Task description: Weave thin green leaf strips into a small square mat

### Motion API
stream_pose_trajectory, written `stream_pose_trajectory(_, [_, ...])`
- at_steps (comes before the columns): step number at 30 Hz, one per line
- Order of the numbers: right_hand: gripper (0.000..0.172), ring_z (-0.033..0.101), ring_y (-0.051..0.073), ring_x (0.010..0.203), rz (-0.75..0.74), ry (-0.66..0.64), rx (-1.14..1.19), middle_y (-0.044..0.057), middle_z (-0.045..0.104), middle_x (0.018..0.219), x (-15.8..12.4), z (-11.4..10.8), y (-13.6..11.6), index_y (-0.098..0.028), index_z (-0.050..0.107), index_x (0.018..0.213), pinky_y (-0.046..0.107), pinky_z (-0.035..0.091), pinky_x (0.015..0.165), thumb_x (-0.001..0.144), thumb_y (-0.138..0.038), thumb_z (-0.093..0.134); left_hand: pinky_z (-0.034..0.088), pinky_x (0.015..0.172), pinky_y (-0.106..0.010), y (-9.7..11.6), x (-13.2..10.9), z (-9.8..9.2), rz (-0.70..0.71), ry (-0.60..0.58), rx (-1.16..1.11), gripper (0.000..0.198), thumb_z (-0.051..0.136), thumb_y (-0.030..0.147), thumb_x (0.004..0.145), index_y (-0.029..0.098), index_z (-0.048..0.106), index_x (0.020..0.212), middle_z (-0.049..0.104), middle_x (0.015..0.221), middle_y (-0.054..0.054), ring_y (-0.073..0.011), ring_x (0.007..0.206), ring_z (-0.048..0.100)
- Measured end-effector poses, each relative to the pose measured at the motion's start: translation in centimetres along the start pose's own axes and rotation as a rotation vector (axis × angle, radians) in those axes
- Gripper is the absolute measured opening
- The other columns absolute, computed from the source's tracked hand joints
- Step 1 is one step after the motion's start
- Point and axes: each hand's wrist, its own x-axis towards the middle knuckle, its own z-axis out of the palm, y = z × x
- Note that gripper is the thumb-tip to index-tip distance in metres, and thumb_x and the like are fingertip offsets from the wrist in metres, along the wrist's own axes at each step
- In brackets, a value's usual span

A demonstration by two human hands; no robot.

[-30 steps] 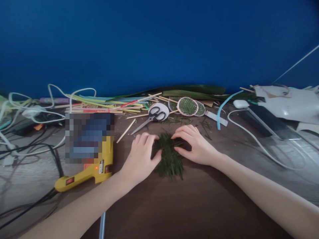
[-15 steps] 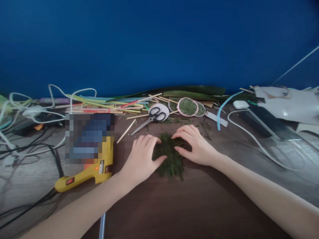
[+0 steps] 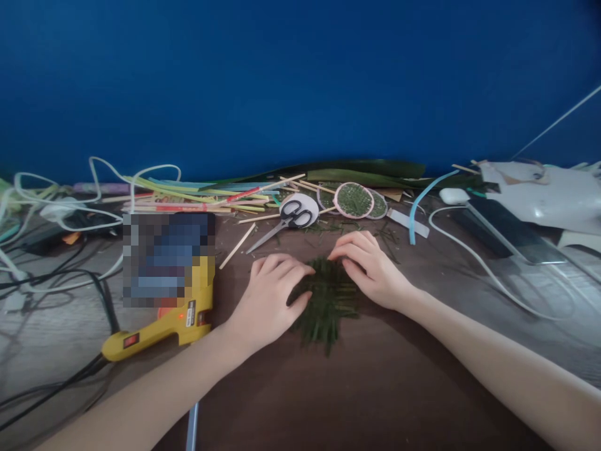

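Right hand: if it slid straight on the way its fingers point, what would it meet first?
Probably the scissors: the right hand points away and leftward toward their handles, though depth is unclear.

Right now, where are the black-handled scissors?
In the head view, the black-handled scissors lie mid-table, just beyond the left hand, handles resting on a white round disc.

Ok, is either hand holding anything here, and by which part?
The bundle of green leaf strips, lying on the table: the left hand pinches its left edge; the right hand only presses on its upper right side.
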Motion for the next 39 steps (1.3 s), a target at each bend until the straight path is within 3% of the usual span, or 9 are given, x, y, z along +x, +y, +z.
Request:
stream_pose_trajectory(5, [0.019,0.045,0.020,0.088,-0.011,0.017,-0.004,0.006,0.055,0.093,-0.1,-0.1,-0.1,-0.020,0.052,0.086,0.038,0.036,0.079,0.080,-0.007,0.040,0.033,0.084,-0.039,0.5,-0.2,-0.5,0.032,0.022,0.079,0.019,0.047,0.029,0.082,0.019,0.058,0.093,0.062,0.092,-0.004,-0.0220,0.095,0.049])
stream_pose_trajectory(10, [0.014,0.046,0.021,0.089,-0.058,-0.012,-0.012,0.006,0.055,0.093,-0.2,-0.2,-0.2,-0.019,0.053,0.085,0.038,0.036,0.078,0.077,-0.011,0.045,0.032,0.089,-0.039,0.4,-0.3,-0.2,0.137,-0.036,0.047,0.033,0.055,0.034,0.078,0.019,0.052,0.107,0.058,0.109,-0.006,-0.0238,0.106,0.046])
stream_pose_trajectory(13, [0.015,0.047,0.021,0.091,-0.077,-0.034,-0.016,0.007,0.055,0.095,-0.2,-0.2,-0.2,-0.019,0.055,0.088,0.038,0.036,0.079,0.076,-0.013,0.048,0.033,0.088,-0.039,0.2,-0.2,0.1,0.067,-0.072,0.015,0.045,0.062,0.037,0.073,0.018,0.048,0.111,0.056,0.112,-0.006,-0.0239,0.106,0.046])
stream_pose_trajectory(19, [0.021,0.047,0.024,0.095,-0.086,-0.081,-0.042,0.009,0.058,0.097,-0.2,0.1,-0.1,-0.019,0.057,0.096,0.039,0.036,0.080,0.078,-0.030,0.056,0.036,0.087,-0.040,-0.1,0.1,0.1,0.015,-0.085,-0.020,0.045,0.063,0.038,0.073,0.019,0.047,0.110,0.056,0.110,-0.006,-0.0240,0.104,0.047])
stream_pose_trajectory(25, [0.013,0.048,0.022,0.093,-0.077,-0.100,-0.041,0.008,0.059,0.095,-0.1,0.2,-0.2,-0.019,0.058,0.092,0.038,0.036,0.079,0.082,-0.026,0.052,0.038,0.087,-0.041,-0.3,0.0,0.4,0.000,-0.062,-0.034,0.046,0.065,0.038,0.072,0.021,0.047,0.110,0.057,0.110,-0.006,-0.0241,0.105,0.049])
stream_pose_trajectory(31, [0.007,0.050,0.021,0.091,-0.124,-0.044,-0.074,0.007,0.061,0.091,-0.1,0.3,-0.3,-0.018,0.059,0.083,0.037,0.036,0.077,0.080,-0.022,0.055,0.039,0.091,-0.039,-0.5,-0.1,0.5,0.065,0.055,0.039,0.038,0.067,0.034,0.071,0.015,0.055,0.102,0.060,0.110,-0.008,-0.0232,0.106,0.051])
stream_pose_trajectory(36, [0.009,0.055,0.019,0.090,-0.213,0.020,-0.124,0.005,0.065,0.087,-0.3,0.4,-0.3,-0.018,0.061,0.082,0.035,0.039,0.076,0.081,-0.020,0.052,0.041,0.088,-0.037,-0.4,-0.2,0.3,0.229,0.159,0.197,0.025,0.057,0.031,0.081,0.012,0.061,0.096,0.067,0.099,-0.007,-0.0210,0.095,0.059])
stream_pose_trajectory(39, [0.011,0.059,0.018,0.092,-0.255,0.067,-0.116,0.005,0.068,0.091,-0.4,0.7,-0.1,-0.018,0.062,0.085,0.034,0.042,0.080,0.082,-0.015,0.051,0.042,0.084,-0.035,-0.4,-0.3,0.4,0.237,0.177,0.222,0.023,0.052,0.028,0.085,0.010,0.063,0.096,0.068,0.098,-0.007,-0.0197,0.091,0.061])
